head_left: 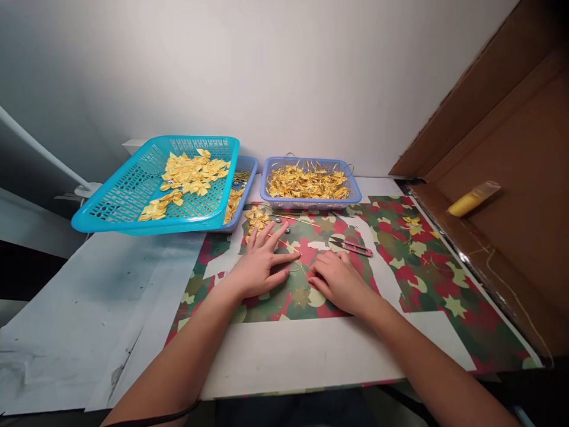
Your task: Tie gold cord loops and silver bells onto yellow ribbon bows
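Note:
My left hand [265,261] lies with its fingers spread over the patterned sheet, beside a small pile of yellow ribbon bows [256,218]. Small silver bells [287,229] rest just past its fingertips. My right hand [338,279] is closed, thumb and fingers pinched on the end of a thin gold cord [304,271]. That cord runs across the gap towards my left index finger, which seems to touch it. Pink-handled thread snips [355,247] lie beyond my right hand, blades pointing left.
A turquoise basket [120,188] holding yellow bows sits tilted over a blue basket [249,190] at left. Another blue basket [311,203] at the back holds bows with gold cords. Cardboard panels stand at right, with a yellow-filled tube [471,200]. A lamp arm [40,145] rises at left.

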`<state>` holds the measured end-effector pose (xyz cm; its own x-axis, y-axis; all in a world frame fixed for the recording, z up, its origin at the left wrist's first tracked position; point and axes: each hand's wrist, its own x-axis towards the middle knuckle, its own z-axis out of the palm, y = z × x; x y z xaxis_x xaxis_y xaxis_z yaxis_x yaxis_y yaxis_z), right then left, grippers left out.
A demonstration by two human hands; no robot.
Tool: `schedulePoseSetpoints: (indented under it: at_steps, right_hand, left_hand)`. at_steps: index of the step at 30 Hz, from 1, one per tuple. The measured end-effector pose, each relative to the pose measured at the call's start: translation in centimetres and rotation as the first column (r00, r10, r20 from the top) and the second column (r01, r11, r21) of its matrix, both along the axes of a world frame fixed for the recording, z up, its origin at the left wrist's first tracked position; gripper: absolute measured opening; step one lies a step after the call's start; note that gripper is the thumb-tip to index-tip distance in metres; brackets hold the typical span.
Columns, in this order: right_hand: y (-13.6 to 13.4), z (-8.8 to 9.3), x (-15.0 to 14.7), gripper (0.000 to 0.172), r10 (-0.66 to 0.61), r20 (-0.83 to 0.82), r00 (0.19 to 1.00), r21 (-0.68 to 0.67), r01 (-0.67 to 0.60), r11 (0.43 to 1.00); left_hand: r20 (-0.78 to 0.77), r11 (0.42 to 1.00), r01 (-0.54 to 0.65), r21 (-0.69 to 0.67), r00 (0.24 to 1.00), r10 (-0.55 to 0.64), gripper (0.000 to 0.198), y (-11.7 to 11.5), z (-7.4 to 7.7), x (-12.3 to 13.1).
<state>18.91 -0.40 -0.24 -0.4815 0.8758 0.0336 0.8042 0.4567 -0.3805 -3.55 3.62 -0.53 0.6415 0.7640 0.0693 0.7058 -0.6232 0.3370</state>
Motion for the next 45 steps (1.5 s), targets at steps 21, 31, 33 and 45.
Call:
schedulePoseSetpoints:
  at_steps: [21,31,33,45]
  right_hand:
    - [1.0,2.9,5.3,0.024,-0.441,-0.556,0.705,-0.67,-0.066,0.74]
    - [1.2,2.7,5.1,0.02,-0.546,-0.552,0.63,-0.782,-0.165,0.601]
    - [0.9,2.9,4.6,0.022,-0.538,-0.552,0.637,-0.784,-0.177,0.595]
    - [0.0,3.0,3.5,0.021,-0.434,-0.526,0.731,-0.6,0.043,0.799]
  left_hand:
    - [-0.266,0.962,-0.225,-0.153,0.947,0.179,0.064,-1.4,1.7,-1.2]
    - [0.054,0.975,-0.175,-0.137,0.982,0.183,0.064,-3.3,2.8,0.5]
    - [0.292,0.977,-0.013,-0.212,0.953,0.076,0.062,-4.0,2.9,2.5]
    - [0.525,0.852,0.109,-0.513,0.825,0.21,0.034,-3.7,0.1,6.9]
